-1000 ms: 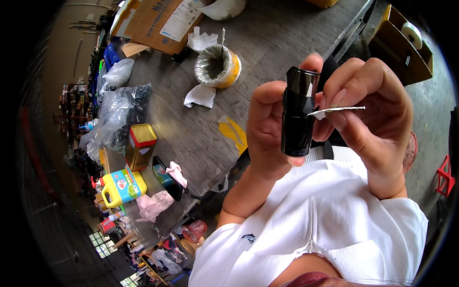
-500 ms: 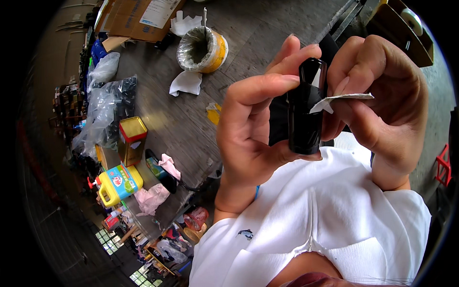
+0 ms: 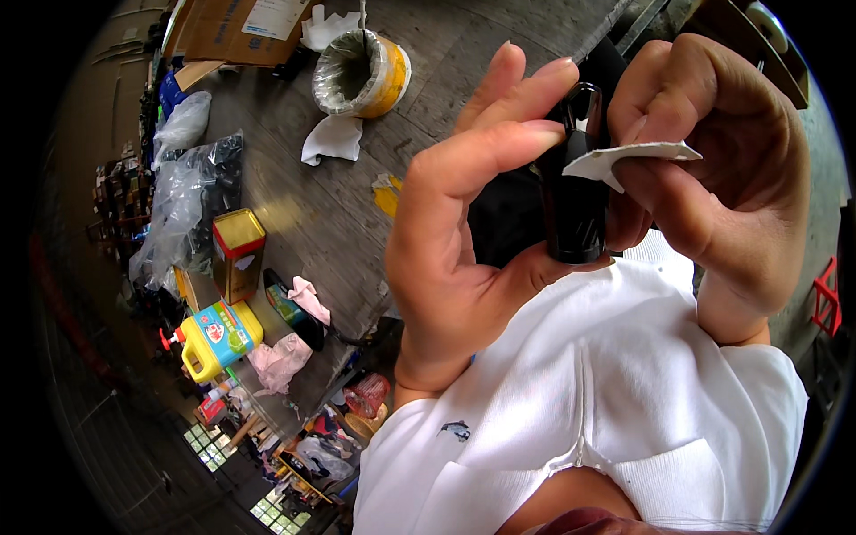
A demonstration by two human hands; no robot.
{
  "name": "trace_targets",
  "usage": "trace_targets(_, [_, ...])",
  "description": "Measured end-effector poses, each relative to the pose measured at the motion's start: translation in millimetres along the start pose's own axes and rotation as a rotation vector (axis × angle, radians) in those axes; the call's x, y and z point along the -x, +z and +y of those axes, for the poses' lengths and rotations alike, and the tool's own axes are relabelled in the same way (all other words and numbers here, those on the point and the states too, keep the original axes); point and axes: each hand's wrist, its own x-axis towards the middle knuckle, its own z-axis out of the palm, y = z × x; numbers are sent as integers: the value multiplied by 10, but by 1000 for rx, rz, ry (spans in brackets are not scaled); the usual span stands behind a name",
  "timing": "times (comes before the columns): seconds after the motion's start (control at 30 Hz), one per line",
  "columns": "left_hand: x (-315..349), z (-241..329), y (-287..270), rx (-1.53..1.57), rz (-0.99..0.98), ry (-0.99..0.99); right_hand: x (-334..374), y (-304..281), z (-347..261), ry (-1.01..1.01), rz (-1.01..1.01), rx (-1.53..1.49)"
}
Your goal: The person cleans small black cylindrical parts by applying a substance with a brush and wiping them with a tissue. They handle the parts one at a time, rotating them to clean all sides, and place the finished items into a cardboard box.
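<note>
My left hand (image 3: pixel 446 241) holds a small glossy black part (image 3: pixel 575 218) upright, with the thumb under its lower end and a finger at its upper side; the other fingers stretch up. A loop-like opening shows at the part's top. What exactly the part is, I cannot make out. On the other side, my right hand (image 3: pixel 749 187) pinches a folded white scrap (image 3: pixel 606 162) between thumb and forefinger. The scrap's loose end lies across the front of the black part; whether it touches cannot be told. Some right fingertips are hidden behind the part.
On the grey worktable (image 3: pixel 294 178) stands a yellow tub (image 3: pixel 392 80) lined with clear plastic, beside a white cloth (image 3: pixel 334 140). To the left are plastic bags (image 3: pixel 178 205), a gold-and-red tin (image 3: pixel 239 259), a yellow jug (image 3: pixel 209 343) and pink rags (image 3: pixel 281 361). A cardboard box (image 3: pixel 227 31) sits far left.
Both hands and the black part have risen slightly in view. The white scrap has turned and now covers more of the part's front. Table things have shifted a little left in the picture.
</note>
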Motion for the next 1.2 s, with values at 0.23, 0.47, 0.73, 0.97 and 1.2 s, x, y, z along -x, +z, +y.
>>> trace_targets(0.23, [-15,81,-14,-206,-39,35,10,-70,38,-29,-52,51])
trace_targets(0.47, [10,157,97,-306,-11,-7,45,-70,46,37,-46,-49])
trace_targets(0.73, [98,19,187,125,41,-96,-33,-565,284,99,-257,-559])
trace_targets(0.97, [69,-23,453,340,125,-237,382,-1487,897,295,220,-325])
trace_targets(1.2, [180,-145,507,236,-39,-394,2470,-2743,2636,957,1012,-311])
